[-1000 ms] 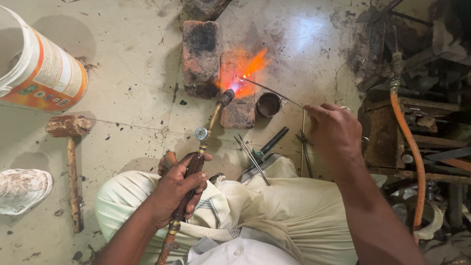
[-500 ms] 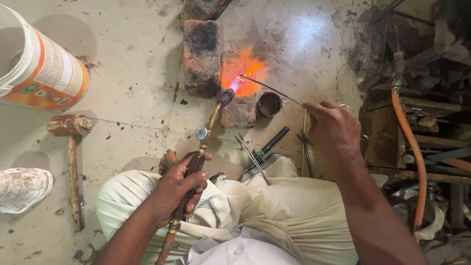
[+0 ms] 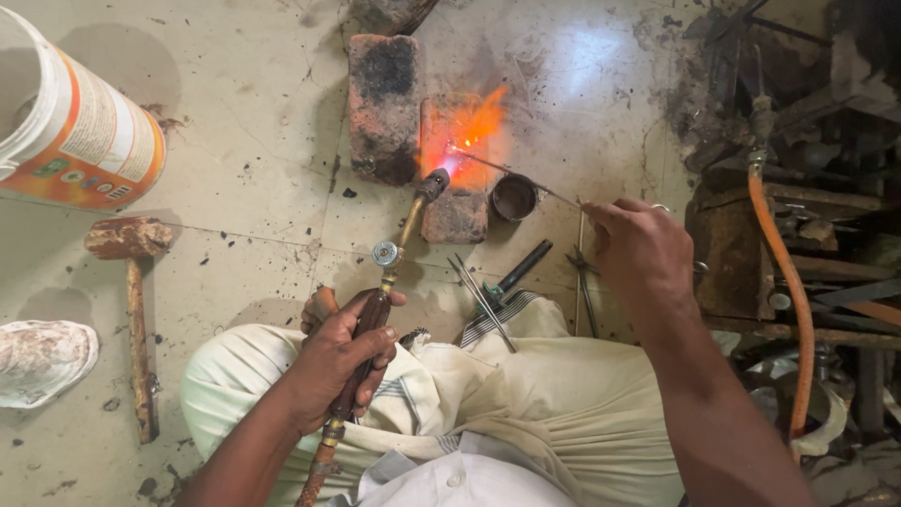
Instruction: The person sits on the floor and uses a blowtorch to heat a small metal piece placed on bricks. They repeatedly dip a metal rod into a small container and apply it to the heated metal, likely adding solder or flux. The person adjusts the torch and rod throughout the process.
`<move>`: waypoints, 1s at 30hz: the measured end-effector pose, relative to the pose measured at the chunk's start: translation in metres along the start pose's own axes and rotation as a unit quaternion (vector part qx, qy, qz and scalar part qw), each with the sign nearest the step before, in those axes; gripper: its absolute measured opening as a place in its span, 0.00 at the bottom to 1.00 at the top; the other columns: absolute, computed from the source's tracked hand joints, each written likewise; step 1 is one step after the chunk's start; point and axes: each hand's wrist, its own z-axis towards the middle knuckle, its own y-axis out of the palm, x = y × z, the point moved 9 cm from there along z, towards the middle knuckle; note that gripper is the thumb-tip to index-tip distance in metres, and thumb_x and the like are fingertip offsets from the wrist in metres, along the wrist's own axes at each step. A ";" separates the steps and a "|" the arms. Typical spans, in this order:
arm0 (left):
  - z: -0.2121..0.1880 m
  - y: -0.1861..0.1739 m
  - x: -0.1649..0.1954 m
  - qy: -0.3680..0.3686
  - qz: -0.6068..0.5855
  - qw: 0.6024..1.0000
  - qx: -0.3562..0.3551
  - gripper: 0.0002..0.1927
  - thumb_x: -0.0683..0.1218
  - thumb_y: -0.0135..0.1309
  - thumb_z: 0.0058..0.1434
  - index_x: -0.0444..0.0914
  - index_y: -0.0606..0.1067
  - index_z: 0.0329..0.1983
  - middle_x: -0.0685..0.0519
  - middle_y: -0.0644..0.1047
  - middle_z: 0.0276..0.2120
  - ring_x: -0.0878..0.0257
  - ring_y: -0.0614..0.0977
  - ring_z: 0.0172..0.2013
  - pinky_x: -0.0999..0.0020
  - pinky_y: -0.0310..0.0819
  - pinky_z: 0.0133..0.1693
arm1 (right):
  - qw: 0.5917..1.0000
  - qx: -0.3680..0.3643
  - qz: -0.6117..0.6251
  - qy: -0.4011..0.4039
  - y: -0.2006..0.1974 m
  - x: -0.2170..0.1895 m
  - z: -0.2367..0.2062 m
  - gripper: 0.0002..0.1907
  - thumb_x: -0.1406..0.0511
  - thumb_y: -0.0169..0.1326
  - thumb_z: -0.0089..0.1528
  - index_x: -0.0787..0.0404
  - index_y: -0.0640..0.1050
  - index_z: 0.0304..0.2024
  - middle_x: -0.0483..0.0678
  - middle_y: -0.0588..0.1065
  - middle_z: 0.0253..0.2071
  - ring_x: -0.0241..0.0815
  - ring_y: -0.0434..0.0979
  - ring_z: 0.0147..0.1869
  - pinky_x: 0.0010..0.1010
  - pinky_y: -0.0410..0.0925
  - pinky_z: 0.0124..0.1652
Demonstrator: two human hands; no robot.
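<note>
My left hand (image 3: pixel 340 359) grips the wooden handle of a brass gas torch (image 3: pixel 394 246) that points up and away from me. Its orange flame (image 3: pixel 467 127) plays on a red brick (image 3: pixel 457 208) on the floor. My right hand (image 3: pixel 643 248) pinches a thin metal rod (image 3: pixel 511 174) whose far tip sits in the flame just beyond the torch nozzle. A second, soot-blackened brick (image 3: pixel 383 103) lies to the left of the heated one. I sit cross-legged in pale cloth, knees under both arms.
A small round metal cup (image 3: pixel 514 197) sits beside the hot brick. Tweezers and a dark-handled tool (image 3: pixel 507 282) lie near my knee. A hammer (image 3: pixel 131 282) and a white-and-orange bucket (image 3: pixel 80 127) are at left. An orange hose (image 3: pixel 784 272) and cluttered metal parts fill the right.
The flame has flickered and shifted shape over the brick. Both hands hold almost the same positions, with the rod tip staying in the flame.
</note>
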 end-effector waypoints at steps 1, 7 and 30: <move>0.000 0.001 0.000 0.000 -0.008 1.000 -0.006 0.23 0.45 0.52 0.63 0.44 0.68 0.62 0.55 0.69 0.22 0.71 0.68 0.10 0.74 0.63 0.10 | 1.000 0.001 -0.002 0.004 0.000 0.000 0.000 0.12 0.65 0.60 0.62 0.44 0.86 0.47 0.43 0.82 0.43 0.50 0.82 0.43 0.41 0.75 0.43; -0.001 0.000 -0.001 -0.003 -0.016 1.000 -0.005 0.23 0.46 0.52 0.63 0.44 0.67 0.62 0.55 0.69 0.21 0.71 0.68 0.10 0.74 0.63 0.10 | 1.000 0.003 0.000 0.008 -0.002 -0.002 0.002 0.12 0.65 0.60 0.62 0.44 0.86 0.47 0.43 0.82 0.42 0.50 0.82 0.44 0.41 0.75 0.43; 0.000 0.000 -0.001 -0.001 -0.019 1.000 -0.009 0.23 0.46 0.52 0.62 0.44 0.67 0.62 0.56 0.68 0.21 0.71 0.68 0.10 0.73 0.62 0.10 | 1.000 -0.004 0.010 0.000 0.001 -0.007 0.002 0.12 0.65 0.59 0.62 0.45 0.87 0.46 0.44 0.82 0.42 0.50 0.82 0.44 0.42 0.75 0.41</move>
